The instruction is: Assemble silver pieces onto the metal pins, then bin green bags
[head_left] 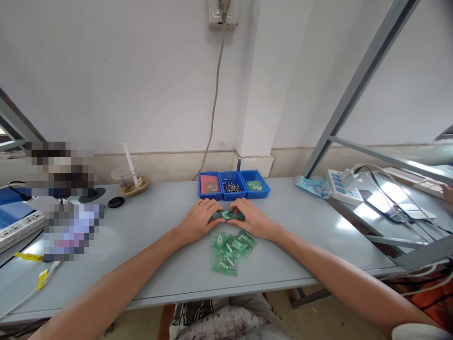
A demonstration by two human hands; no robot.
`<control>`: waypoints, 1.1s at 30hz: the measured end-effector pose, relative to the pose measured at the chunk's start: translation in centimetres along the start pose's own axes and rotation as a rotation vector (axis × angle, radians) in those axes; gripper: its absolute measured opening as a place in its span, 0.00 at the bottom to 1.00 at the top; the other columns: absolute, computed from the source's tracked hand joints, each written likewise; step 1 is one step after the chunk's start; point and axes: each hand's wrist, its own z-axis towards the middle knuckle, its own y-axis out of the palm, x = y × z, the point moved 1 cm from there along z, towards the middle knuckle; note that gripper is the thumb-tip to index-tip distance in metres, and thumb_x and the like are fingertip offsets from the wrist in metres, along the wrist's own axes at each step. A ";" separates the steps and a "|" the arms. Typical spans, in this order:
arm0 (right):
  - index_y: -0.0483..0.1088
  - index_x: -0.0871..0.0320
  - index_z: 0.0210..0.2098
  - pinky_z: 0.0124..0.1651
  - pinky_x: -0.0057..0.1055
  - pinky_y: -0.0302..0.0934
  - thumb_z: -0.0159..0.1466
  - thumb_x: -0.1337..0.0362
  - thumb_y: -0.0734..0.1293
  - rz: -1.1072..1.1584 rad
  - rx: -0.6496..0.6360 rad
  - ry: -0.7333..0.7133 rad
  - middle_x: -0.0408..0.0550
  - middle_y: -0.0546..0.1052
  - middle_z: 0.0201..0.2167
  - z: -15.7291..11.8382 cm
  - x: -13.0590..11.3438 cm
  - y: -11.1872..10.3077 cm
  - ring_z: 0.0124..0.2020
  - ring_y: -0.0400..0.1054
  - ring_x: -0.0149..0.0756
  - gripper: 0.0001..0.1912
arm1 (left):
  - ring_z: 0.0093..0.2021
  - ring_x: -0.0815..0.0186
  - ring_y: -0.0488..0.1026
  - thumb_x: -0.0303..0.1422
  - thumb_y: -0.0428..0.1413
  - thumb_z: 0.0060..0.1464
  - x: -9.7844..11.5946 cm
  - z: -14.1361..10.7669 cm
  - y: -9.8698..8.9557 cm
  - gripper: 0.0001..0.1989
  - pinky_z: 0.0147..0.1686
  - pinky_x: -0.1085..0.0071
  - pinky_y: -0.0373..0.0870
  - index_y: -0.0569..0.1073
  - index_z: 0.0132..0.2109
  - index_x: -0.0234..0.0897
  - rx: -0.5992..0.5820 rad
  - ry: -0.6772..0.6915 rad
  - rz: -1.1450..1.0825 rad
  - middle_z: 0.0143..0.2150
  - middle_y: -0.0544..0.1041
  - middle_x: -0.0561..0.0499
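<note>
Between my two hands is a small green plastic bag (pixel 226 215), gripped at both ends just above the table. My left hand (pixel 200 219) closes on its left end, with thumb and fingers pinched. On the right end, my right hand (pixel 254 218) pinches in the same way. Nearer to me lie several green bags (pixel 231 250) with small white and metal parts inside, partly overlapping. Behind my hands stand three joined blue bins: the left bin (pixel 210 194) has a reddish packet, the middle bin (pixel 233 195) loose metal pieces, the right bin (pixel 264 192) green bags.
On the left are a plastic cup with a straw (pixel 127 177), a black round lid (pixel 116 202) and a power strip (pixel 21 226). To the right lie a blue packet (pixel 313 187) and a white power strip (pixel 341 187). A grey metal frame (pixel 354 99) rises there.
</note>
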 end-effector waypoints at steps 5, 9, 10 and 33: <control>0.68 0.55 0.54 0.51 0.42 0.64 0.72 0.52 0.69 -0.034 0.002 -0.034 0.51 0.75 0.44 0.0 0.2 0.3 0.47 0.69 0.46 0.17 | 0.45 0.58 0.71 0.42 0.52 0.73 0.1 0.1 -0.1 0.12 0.49 0.59 0.65 0.73 0.52 0.39 0.023 0.030 0.038 0.48 0.78 0.47; 0.69 0.55 0.52 0.52 0.43 0.63 0.73 0.54 0.68 -0.037 -0.026 -0.052 0.51 0.76 0.45 0.0 0.3 0.5 0.48 0.69 0.46 0.14 | 0.45 0.59 0.70 0.39 0.52 0.74 0.2 0.1 -0.1 0.10 0.48 0.60 0.64 0.74 0.49 0.39 0.006 0.050 0.054 0.46 0.78 0.48; 0.68 0.55 0.52 0.53 0.43 0.63 0.73 0.55 0.68 -0.034 -0.030 -0.055 0.51 0.76 0.45 0.0 0.3 0.5 0.48 0.69 0.46 0.13 | 0.45 0.59 0.70 0.39 0.52 0.73 0.2 0.1 -0.1 0.10 0.48 0.60 0.64 0.74 0.49 0.39 0.003 0.051 0.055 0.46 0.78 0.48; 0.69 0.54 0.55 0.53 0.43 0.64 0.74 0.50 0.66 -0.035 -0.011 -0.080 0.52 0.77 0.48 0.1 -0.2 0.2 0.49 0.70 0.46 0.17 | 0.44 0.60 0.69 0.40 0.47 0.76 0.4 0.2 -0.2 0.15 0.48 0.60 0.63 0.74 0.46 0.38 0.012 0.068 0.078 0.46 0.77 0.47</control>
